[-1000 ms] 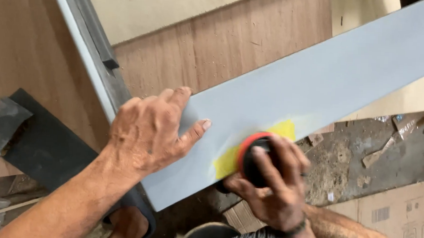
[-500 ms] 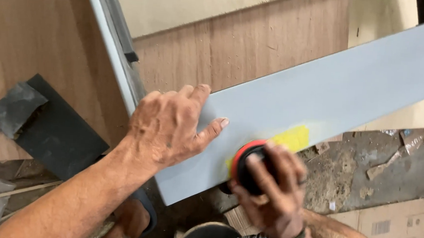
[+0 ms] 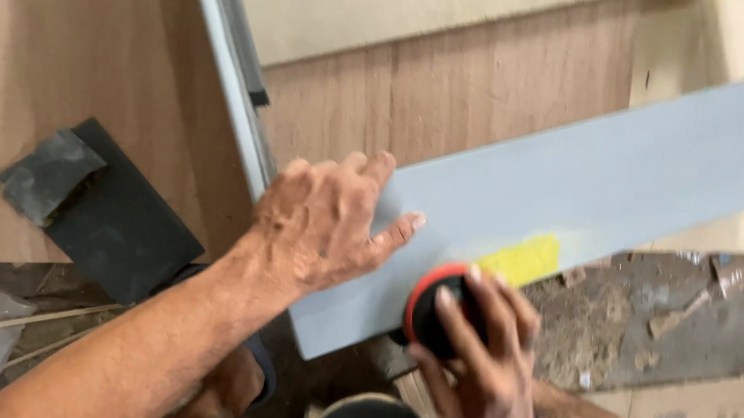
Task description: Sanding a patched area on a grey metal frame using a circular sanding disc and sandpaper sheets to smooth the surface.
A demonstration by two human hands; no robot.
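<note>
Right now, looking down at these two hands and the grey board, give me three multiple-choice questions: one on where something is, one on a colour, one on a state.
1. Where does the left hand rest?
A. flat on the grey board
B. on the dark sheet at the left
C. in the air

2. What colour is the patch on the board beside the sanding disc?
A. blue
B. yellow
C. white

3. How does the right hand stand to the disc?
A. open and apart from it
B. fingers wrapped around it
C. pressed flat under it

Answers:
1 A, the palm and spread fingers lie on the board's near end.
2 B, a bright yellow rectangle shows at the board's lower edge.
3 B, the fingers curl over the black disc with its red rim.
</note>
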